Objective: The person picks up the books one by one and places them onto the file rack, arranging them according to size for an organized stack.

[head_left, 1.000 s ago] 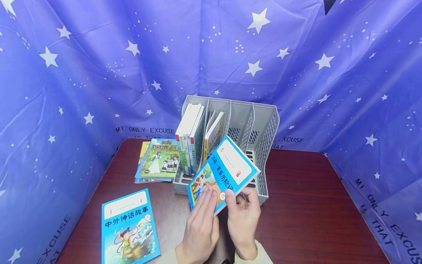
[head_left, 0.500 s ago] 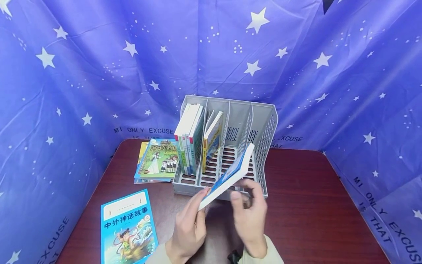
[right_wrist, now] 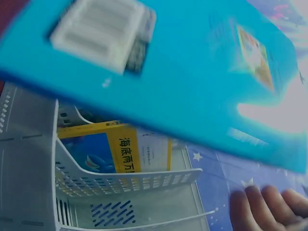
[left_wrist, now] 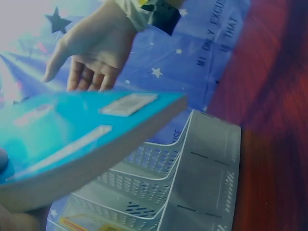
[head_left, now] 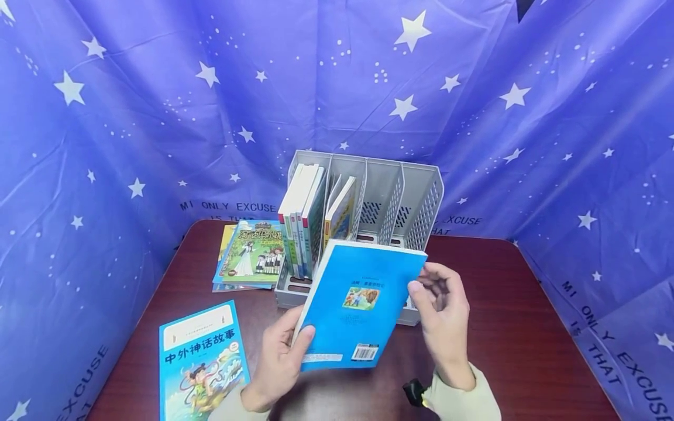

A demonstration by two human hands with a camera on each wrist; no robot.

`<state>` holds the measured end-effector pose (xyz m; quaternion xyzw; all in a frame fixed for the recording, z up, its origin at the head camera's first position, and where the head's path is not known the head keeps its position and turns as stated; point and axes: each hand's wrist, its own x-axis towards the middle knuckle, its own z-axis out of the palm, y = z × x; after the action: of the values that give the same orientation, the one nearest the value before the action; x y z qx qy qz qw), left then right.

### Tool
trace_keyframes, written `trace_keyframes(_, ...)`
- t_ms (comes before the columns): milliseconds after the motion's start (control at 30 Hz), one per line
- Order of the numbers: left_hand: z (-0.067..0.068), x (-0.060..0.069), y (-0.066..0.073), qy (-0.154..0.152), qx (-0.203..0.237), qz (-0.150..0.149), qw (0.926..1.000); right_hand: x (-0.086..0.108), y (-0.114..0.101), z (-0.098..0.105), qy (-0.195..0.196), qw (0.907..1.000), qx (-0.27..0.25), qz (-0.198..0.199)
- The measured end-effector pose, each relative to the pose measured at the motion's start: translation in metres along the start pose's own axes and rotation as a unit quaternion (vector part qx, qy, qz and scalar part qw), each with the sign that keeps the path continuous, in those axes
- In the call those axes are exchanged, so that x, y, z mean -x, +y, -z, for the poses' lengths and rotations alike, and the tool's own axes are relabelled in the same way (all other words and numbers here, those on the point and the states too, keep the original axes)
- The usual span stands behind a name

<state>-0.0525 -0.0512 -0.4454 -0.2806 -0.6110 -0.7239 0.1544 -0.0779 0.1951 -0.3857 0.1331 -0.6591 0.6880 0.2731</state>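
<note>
A blue paperback book [head_left: 389, 310] is held up in front of the rack, its back cover with a small picture and a barcode facing me. My left hand [head_left: 276, 356] grips its lower left edge, thumb on the back cover and fingers behind. Beside the upper right edge is my right hand [head_left: 447, 318], its fingers loosely bent; in the left wrist view this hand [left_wrist: 98, 45] appears apart from the book. The grey file rack [head_left: 423, 193] stands behind, partly hidden by the book. Several upright books [head_left: 300, 216] fill its leftmost slot, and a yellow-spined book [right_wrist: 127, 149] leans in the second.
Another blue book [head_left: 202, 362] lies face up at the table's front left. A small pile of books [head_left: 255, 257], green cover on top, lies left of the rack. The dark red table [head_left: 505, 316] extends to the right. A star-printed purple curtain [head_left: 326, 76] surrounds the table.
The blue book has been turned over from its front cover to its back cover. My left hand now grips its left edge; my right hand has moved right, off the cover.
</note>
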Motion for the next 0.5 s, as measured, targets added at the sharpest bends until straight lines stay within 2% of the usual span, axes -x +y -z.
trace_keyframes(67,0.004,0.0,0.001,-0.018,0.041,0.014,0.9989,-0.003,-0.002,0.006,-0.058,0.997,-0.034,-0.038)
trace_keyframes(100,0.005,0.0,0.001,-0.028,0.063,0.022,0.9974,-0.004,-0.003,0.01,-0.094,0.9926,-0.053,-0.057)
trace_keyframes(200,0.009,0.0,0.001,-0.058,0.116,0.036,0.9909,-0.008,-0.005,0.021,-0.199,0.9697,-0.096,-0.104)
trace_keyframes(267,0.012,0.0,0.0,-0.075,0.137,0.042,0.9869,-0.01,-0.005,0.026,-0.254,0.9545,-0.107,-0.115)
trace_keyframes(333,0.015,0.0,-0.002,-0.088,0.149,0.047,0.9838,-0.01,-0.006,0.029,-0.284,0.9457,-0.105,-0.119)
trace_keyframes(400,0.018,0.001,-0.003,-0.1,0.163,0.058,0.9799,-0.01,-0.006,0.032,-0.3,0.9416,-0.09,-0.123)
trace_keyframes(500,0.024,0.002,-0.005,-0.112,0.181,0.084,0.9735,-0.009,-0.007,0.033,-0.304,0.943,-0.056,-0.124)
